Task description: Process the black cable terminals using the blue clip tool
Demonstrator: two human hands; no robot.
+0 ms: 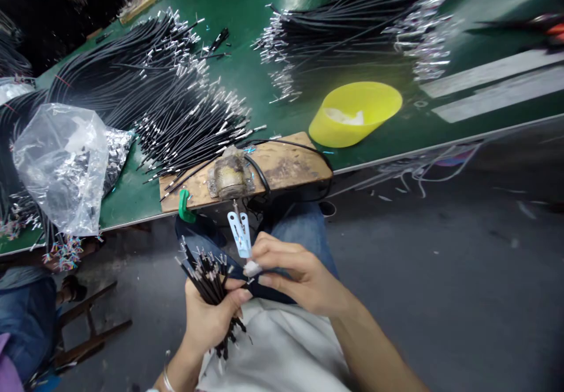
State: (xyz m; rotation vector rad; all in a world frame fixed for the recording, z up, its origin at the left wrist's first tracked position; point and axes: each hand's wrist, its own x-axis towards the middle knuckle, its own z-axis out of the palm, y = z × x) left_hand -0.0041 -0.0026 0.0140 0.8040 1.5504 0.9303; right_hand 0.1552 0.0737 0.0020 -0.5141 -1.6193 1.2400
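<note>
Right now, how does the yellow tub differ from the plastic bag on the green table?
The yellow tub is strongly coloured, while the plastic bag is clear. The tub has a smooth, rounded rim; the bag looks crumpled. The tub holds something white, whereas silvery pieces show at the bag. Both sit near the front edge of the green table.

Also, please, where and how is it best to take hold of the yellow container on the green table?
Probably by the right part of its rim, coming from above and the right: the yellow container opens upward, so a thumb and fingers could pinch the thin wall there. That side points away from the wooden board and the white material inside.
</note>
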